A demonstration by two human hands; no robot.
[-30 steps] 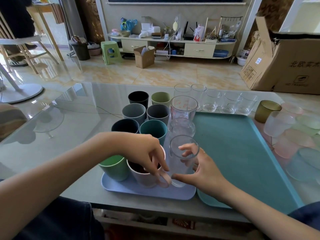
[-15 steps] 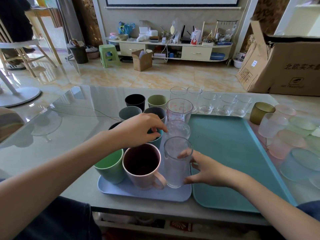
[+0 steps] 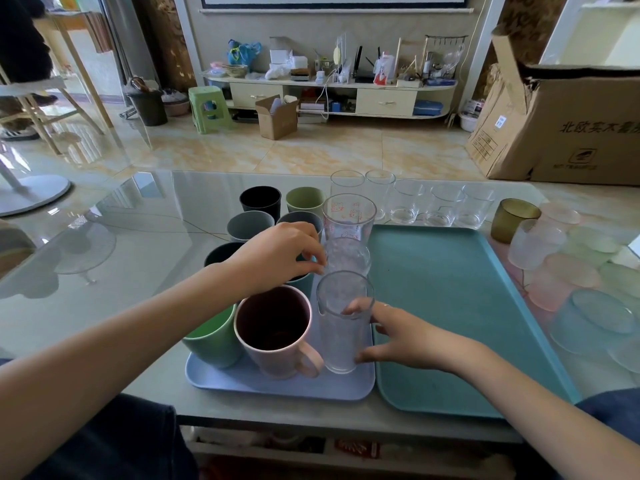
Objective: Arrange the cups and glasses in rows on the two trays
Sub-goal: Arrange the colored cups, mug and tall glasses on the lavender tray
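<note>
Head view, and from the left: the small lilac tray (image 3: 277, 388) on the counter (image 3: 138, 271) is full. It carries eight opaque cups in two columns, counting the green cup (image 3: 211, 341) and the pink mug (image 3: 277, 330) at the near end, plus three glasses down its right side. The left hand (image 3: 277, 258) hangs over the middle of that tray, fingers curled, their tips pinching the rim of the middle frosted glass (image 3: 346, 256). Just nearer, the right hand (image 3: 405, 336) grasps the tall frosted glass (image 3: 341, 323) at the tray's near right corner, fingers wrapped round its side. Behind both stands the printed glass (image 3: 348, 216).

Moving right, the big teal tray (image 3: 450, 306) holds nothing yet, so I'd call this roughly half done. Waiting beyond its far edge: five clear glasses (image 3: 405, 202) in a line on the counter. Further right, one amber glass (image 3: 512, 220), then a cluster of frosted pastel tumblers (image 3: 561, 282), around eight, though the frame edge cuts them and I can't count exactly.
</note>
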